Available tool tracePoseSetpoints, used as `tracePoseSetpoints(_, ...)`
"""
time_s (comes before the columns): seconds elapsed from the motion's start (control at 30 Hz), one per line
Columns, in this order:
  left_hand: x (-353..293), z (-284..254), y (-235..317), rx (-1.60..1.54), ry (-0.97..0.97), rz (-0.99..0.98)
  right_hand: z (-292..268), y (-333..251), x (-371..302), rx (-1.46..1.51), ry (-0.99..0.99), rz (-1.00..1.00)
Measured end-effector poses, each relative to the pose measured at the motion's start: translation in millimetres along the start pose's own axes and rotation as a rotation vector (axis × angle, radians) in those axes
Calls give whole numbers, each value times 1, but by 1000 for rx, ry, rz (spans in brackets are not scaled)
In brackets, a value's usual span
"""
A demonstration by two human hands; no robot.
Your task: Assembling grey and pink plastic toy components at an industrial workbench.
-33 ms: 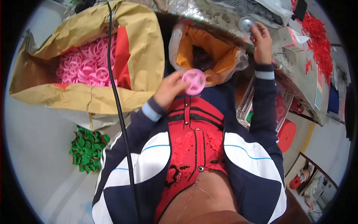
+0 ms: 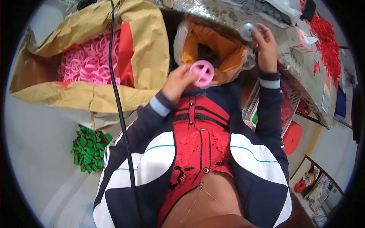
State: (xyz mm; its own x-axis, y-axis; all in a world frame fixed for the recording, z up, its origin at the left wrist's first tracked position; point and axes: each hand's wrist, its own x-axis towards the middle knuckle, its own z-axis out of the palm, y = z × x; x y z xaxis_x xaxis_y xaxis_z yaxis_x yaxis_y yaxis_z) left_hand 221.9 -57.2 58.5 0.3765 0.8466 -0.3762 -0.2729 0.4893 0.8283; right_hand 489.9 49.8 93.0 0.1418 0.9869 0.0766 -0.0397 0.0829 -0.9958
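The left hand (image 2: 178,81) is raised in front of the chest and grips a round pink plastic wheel-shaped ring with crossed spokes (image 2: 202,73). The fingers close on the ring's left rim; the ring's flat face is turned toward the camera. The ring hangs just in front of an orange-lined clear plastic bag (image 2: 224,51) whose open mouth sits below the bench edge.

The right hand (image 2: 265,42) is lifted higher, at the edge of a foil-covered workbench (image 2: 197,9). It pinches a small round translucent grey plastic disc (image 2: 246,29) between thumb and fingertips. The disc is held over the bench edge, well apart from the pink ring.

To the person's left stands a large open brown paper sack with a red inner liner (image 2: 146,45). It is filled with a heap of loose pink plastic rings (image 2: 89,60) of the same colour as the held one. A black cable (image 2: 118,98) runs down across the sack and over the left sleeve.

On the grey floor (image 2: 38,159) beside the sack lies a small pile of green plastic pieces (image 2: 89,148). On the right side of the bench top lie scattered red plastic parts (image 2: 327,38). Below the bench, beside the right forearm, a white perforated plastic basket (image 2: 253,106) is partly visible, with a red round object (image 2: 292,136) just beneath it
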Motion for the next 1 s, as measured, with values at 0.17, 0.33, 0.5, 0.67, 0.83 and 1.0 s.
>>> tracePoseSetpoints(0.17, 42, 25, 3, -164, -25, 140, 47, 4, -78, 10, -157, -22)
tracePoseSetpoints(0.33, 43, 31, -3, -109, -114, 179, 44, 25, -88, -248, -151, -59)
tracePoseSetpoints(0.5, 48, 26, 5, 48, -124, 249, 35, 22, -75, -123, -382, 186)
tracePoseSetpoints(0.67, 48, 23, 17, 276, -137, 291, 36, 24, -73, -66, -385, 195)
tracePoseSetpoints(0.83, -25, -14, 72, 582, -356, -62, 18, 31, -53, -340, -495, 151)
tracePoseSetpoints(1.0, -102, -106, 143, 532, 74, 59, -12, -13, 20, -539, 50, -202)
